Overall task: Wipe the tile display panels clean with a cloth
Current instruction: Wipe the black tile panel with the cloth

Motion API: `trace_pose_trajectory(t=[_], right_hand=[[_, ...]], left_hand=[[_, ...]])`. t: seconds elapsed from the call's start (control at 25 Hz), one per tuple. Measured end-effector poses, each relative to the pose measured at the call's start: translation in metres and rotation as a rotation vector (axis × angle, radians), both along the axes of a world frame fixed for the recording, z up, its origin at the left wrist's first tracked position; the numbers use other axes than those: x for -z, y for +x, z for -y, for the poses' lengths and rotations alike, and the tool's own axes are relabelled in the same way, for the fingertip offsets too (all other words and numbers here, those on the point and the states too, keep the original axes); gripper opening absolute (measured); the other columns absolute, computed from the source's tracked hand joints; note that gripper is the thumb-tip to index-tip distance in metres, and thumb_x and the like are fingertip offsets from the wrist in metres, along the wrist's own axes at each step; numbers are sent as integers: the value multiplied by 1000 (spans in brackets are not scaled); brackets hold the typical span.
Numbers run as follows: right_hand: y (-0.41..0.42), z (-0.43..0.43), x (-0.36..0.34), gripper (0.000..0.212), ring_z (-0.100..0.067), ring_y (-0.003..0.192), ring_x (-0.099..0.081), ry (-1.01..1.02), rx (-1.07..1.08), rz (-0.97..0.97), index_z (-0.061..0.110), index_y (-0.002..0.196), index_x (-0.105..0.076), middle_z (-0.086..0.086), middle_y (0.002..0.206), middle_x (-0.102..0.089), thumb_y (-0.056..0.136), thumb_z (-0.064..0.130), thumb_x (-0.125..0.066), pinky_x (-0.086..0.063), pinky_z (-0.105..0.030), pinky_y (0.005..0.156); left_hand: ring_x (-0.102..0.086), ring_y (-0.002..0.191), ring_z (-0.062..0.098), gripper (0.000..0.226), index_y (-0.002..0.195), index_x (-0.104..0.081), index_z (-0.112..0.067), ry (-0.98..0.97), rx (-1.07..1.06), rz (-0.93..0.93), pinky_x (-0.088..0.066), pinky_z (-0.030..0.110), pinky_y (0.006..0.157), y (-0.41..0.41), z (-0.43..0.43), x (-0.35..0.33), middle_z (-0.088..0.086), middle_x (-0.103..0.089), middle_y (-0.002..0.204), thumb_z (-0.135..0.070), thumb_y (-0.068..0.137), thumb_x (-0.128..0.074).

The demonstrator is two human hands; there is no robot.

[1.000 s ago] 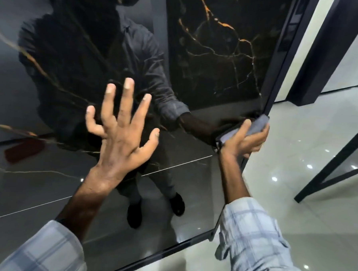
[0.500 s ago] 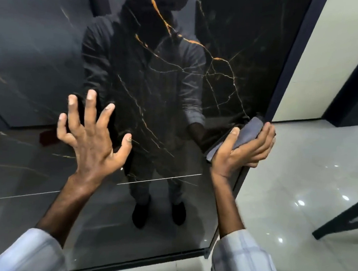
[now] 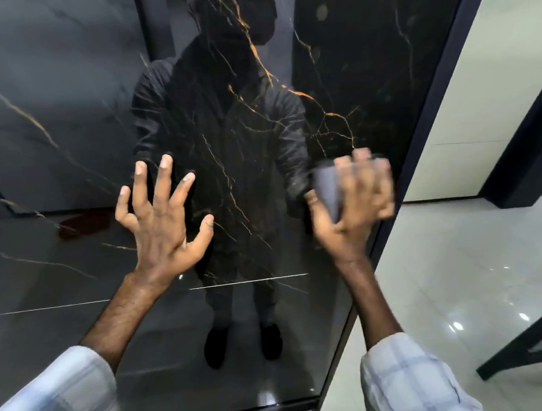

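A tall glossy black tile panel with gold veins fills the left and centre and mirrors a dark figure. My left hand is spread, fingertips on the panel at mid height. My right hand, blurred by motion, holds a folded grey cloth against the panel close to its right edge, fingers curled over the cloth's top and thumb below it.
A dark metal frame borders the panel on the right and along the bottom. Beyond it lie a shiny pale floor, a cream wall, a dark pillar and a black table leg at lower right.
My right hand with the cloth has slid up and left, from the panel's right edge onto its face. The view has tilted upward. My left hand stays spread on the panel.
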State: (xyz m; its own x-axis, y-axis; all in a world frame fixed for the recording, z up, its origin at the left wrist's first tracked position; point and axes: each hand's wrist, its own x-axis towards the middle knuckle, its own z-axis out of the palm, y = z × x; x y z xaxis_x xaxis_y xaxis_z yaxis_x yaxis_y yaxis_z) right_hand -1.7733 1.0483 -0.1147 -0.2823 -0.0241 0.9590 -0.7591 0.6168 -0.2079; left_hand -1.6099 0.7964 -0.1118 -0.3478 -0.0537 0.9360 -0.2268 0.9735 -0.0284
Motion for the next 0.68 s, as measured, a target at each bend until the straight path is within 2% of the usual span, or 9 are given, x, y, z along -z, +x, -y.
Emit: trace_pose_trajectory(t=[0.08,0.16,0.24,0.32,0.4,0.48,0.52,0.56,0.68], right_hand=[[-3,-4,-8,68,-33,153,-27,-420,111,243,22,153,-41,-8,163,-39,94,44,-68,-29,-65,114],[10,11,-12,69,-32,154,-26,-490,134,281,21,154,-42,-6,165,-38,93,42,-67,-27,-64,115],[31,38,-18,71,-36,153,-28,-261,80,138,21,153,-43,-8,164,-39,89,41,-65,-28,-57,112],[55,64,-11,74,-36,152,-25,214,-35,-101,24,153,-43,-4,166,-35,83,39,-61,-30,-53,98],[64,67,-6,68,-29,153,-27,583,-134,-325,31,153,-49,2,166,-36,86,38,-63,-32,-53,95],[44,46,-29,65,-27,153,-29,650,-132,-392,35,152,-50,5,164,-40,89,42,-62,-30,-56,100],[30,34,-46,67,-30,153,-28,578,-111,-341,34,154,-46,2,164,-40,89,44,-61,-31,-59,102],[17,21,-64,69,-33,153,-27,412,-69,-242,32,154,-44,-2,164,-41,89,45,-62,-33,-62,104],[0,4,-100,70,-29,152,-31,-310,136,105,24,153,-47,-1,164,-41,91,48,-67,-32,-61,110]], left_hand=[[-2,160,24,66,149,-46,-19,32,62,13,-6,54,120,4,-3,-3,6,-18,170,-45,90,-60],[-17,155,33,58,145,-51,-20,25,156,0,-13,57,116,12,-6,-10,9,-23,168,-38,90,-60],[-29,149,32,52,142,-55,-19,-18,206,-58,-20,57,112,20,-5,-31,13,-32,164,-38,93,-57],[-30,148,31,52,143,-56,-18,-33,174,-116,-22,59,110,23,1,-62,15,-33,164,-41,96,-53],[-23,151,29,56,147,-52,-16,16,121,-109,-20,57,113,22,9,-83,16,-27,167,-41,96,-54],[-17,154,28,62,151,-47,-15,22,64,-62,-16,55,116,20,16,-85,16,-22,169,-39,95,-57],[-16,156,29,65,153,-45,-14,-2,34,-44,-15,56,118,18,18,-82,16,-22,170,-38,94,-58],[-14,157,30,67,154,-42,-14,-31,9,-34,-13,56,119,15,21,-77,17,-22,170,-38,94,-59],[-9,160,27,70,157,-40,-13,-64,-16,-57,-12,58,121,7,25,-72,17,-23,170,-38,94,-58]])
